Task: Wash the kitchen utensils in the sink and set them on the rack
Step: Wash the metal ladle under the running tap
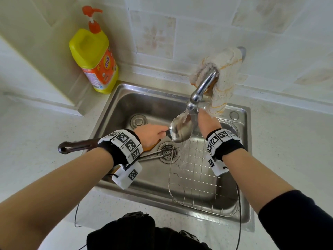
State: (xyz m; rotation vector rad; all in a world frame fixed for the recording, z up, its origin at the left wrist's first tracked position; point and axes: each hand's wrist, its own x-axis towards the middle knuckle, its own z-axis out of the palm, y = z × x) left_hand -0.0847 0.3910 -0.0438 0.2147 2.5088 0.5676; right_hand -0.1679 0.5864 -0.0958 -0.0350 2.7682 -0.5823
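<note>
The left hand point(149, 135) gripped the neck of a steel ladle point(180, 129), fingers curled around it, in the centre of the frame; the bowl was under the faucet point(203, 87) and water ran over it; the right hand point(207, 121) reached to the far side of the bowl, but I cannot tell how its fingers were, they were hidden; the wire rack point(169, 179) lay in the right part of the sink point(126, 101); two thin metal sticks point(153, 155) lay by the drain; a yellow soap bottle point(93, 58) stood at upper left.

Left grip point(149, 135) clasps ladle point(180, 130); right grip point(207, 121) raised, fingers seemingly hidden.
</note>
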